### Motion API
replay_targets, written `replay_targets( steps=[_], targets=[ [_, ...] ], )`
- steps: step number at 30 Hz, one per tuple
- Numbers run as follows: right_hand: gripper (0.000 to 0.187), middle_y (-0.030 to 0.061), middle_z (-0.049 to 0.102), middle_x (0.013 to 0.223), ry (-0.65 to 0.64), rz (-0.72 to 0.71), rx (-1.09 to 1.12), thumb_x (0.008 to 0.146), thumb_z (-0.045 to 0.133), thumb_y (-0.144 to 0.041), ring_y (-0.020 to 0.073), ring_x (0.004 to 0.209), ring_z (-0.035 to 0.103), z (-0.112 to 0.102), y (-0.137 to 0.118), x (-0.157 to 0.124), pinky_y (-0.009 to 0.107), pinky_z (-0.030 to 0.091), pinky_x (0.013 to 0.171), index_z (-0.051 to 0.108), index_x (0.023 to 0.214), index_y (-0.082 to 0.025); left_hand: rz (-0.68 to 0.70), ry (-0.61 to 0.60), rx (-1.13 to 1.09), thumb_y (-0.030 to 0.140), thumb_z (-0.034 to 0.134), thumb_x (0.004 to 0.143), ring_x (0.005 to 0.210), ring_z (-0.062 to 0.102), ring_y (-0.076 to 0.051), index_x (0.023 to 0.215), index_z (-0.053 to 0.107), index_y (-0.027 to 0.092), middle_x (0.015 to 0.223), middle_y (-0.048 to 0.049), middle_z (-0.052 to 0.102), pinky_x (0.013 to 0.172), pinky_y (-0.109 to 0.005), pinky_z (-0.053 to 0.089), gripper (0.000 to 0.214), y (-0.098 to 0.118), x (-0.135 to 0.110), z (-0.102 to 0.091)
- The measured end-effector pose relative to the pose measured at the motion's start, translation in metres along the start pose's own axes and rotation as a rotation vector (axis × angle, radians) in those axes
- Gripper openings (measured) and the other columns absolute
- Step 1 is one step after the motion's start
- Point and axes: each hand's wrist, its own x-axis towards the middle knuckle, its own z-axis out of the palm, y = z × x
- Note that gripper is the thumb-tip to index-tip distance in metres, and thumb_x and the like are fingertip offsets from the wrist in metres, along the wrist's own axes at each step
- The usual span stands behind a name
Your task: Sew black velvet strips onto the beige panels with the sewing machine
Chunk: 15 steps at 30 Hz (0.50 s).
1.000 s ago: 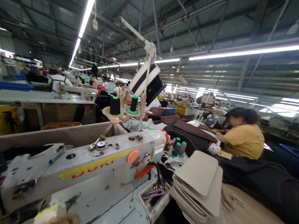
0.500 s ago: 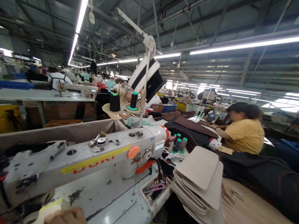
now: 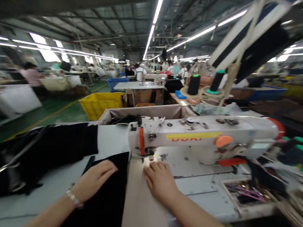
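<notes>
A sewing machine point(image 3: 192, 134) stands in front of me. A beige panel point(image 3: 141, 210) lies on its bed, the far end at the presser foot point(image 3: 151, 156). My right hand point(image 3: 160, 181) rests on this panel close to the foot, palm down, fingers laid out on it. Left of the panel, black fabric point(image 3: 106, 210) runs alongside it. My left hand point(image 3: 98, 178), with a bracelet on the wrist, is over that fabric; its fingers stretch toward the panel with nothing visible in them.
More black fabric point(image 3: 64, 140) and blurred metal scissors point(image 3: 13, 167) lie at the left. At the right are a tray of small tools point(image 3: 248, 192) and a stack of beige panels point(image 3: 301, 208). Thread cones point(image 3: 193, 85) stand behind the machine, near a yellow bin point(image 3: 102, 104).
The view has swung left, bringing the needle area to the middle. Both my hands are now in sight; earlier only one hand showed, at the lower edge near the machine head.
</notes>
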Motion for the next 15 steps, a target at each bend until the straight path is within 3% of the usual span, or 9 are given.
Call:
replay_targets(
  steps=[3, 5, 7, 9, 12, 15],
  targets=[
    [0.028, 0.0072, 0.057, 0.117, 0.0, -0.048, 0.048, 0.096, 0.04, -0.026, 0.0225, 0.112, 0.047, 0.008, 0.002, 0.001, 0.043, 0.033, 0.098, 0.057, 0.119, -0.025, -0.015, -0.086, 0.208, 0.031, 0.047, 0.092, 0.124, 0.045, -0.025, 0.121, 0.058, 0.021, 0.131, -0.0088, 0.052, 0.11, -0.042, 0.031, 0.032, -0.029, -0.001, 0.001],
    [0.033, 0.0069, 0.055, 0.124, 0.0, -0.073, 0.054, 0.096, 0.041, -0.025, 0.0232, 0.117, 0.045, 0.01, 0.003, 0.0, 0.044, 0.031, 0.101, 0.053, 0.126, -0.027, -0.079, -0.103, 0.28, 0.037, 0.057, 0.087, 0.119, 0.047, -0.028, 0.124, 0.055, 0.02, 0.126, -0.0112, 0.054, 0.105, -0.042, 0.035, 0.041, -0.041, 0.013, 0.012],
    [0.037, 0.0062, 0.054, 0.128, -0.001, -0.087, 0.052, 0.095, 0.042, -0.025, 0.0236, 0.119, 0.045, 0.012, 0.006, -0.001, 0.044, 0.031, 0.101, 0.05, 0.131, -0.029, -0.152, -0.075, 0.275, 0.041, 0.065, 0.081, 0.11, 0.051, -0.028, 0.117, 0.058, 0.018, 0.113, -0.011, 0.058, 0.097, -0.04, 0.04, 0.044, -0.044, 0.025, 0.022],
    [0.039, 0.0059, 0.054, 0.129, 0.0, -0.088, 0.05, 0.095, 0.042, -0.024, 0.0237, 0.119, 0.045, 0.013, 0.008, 0.0, 0.044, 0.032, 0.101, 0.049, 0.132, -0.029, -0.195, -0.042, 0.243, 0.039, 0.065, 0.08, 0.099, 0.055, -0.026, 0.102, 0.062, 0.017, 0.101, -0.0082, 0.06, 0.09, -0.037, 0.043, 0.032, -0.041, 0.03, 0.022],
    [0.039, 0.0055, 0.054, 0.13, 0.004, -0.093, 0.035, 0.095, 0.041, -0.025, 0.0234, 0.118, 0.046, 0.016, 0.01, 0.001, 0.044, 0.033, 0.1, 0.05, 0.132, -0.028, -0.158, -0.058, 0.168, 0.036, 0.055, 0.087, 0.087, 0.057, -0.019, 0.088, 0.061, 0.018, 0.09, -0.0028, 0.061, 0.082, -0.028, 0.045, 0.02, -0.025, 0.018, -0.007],
    [0.039, 0.005, 0.055, 0.129, 0.012, -0.111, -0.01, 0.095, 0.041, -0.027, 0.0226, 0.117, 0.048, 0.018, 0.012, 0.001, 0.043, 0.035, 0.099, 0.049, 0.133, -0.03, -0.142, 0.019, 0.094, 0.04, 0.045, 0.092, 0.089, 0.058, -0.016, 0.096, 0.062, 0.02, 0.094, 0.0016, 0.064, 0.085, -0.025, 0.043, 0.026, -0.001, -0.01, -0.075]
  ],
)
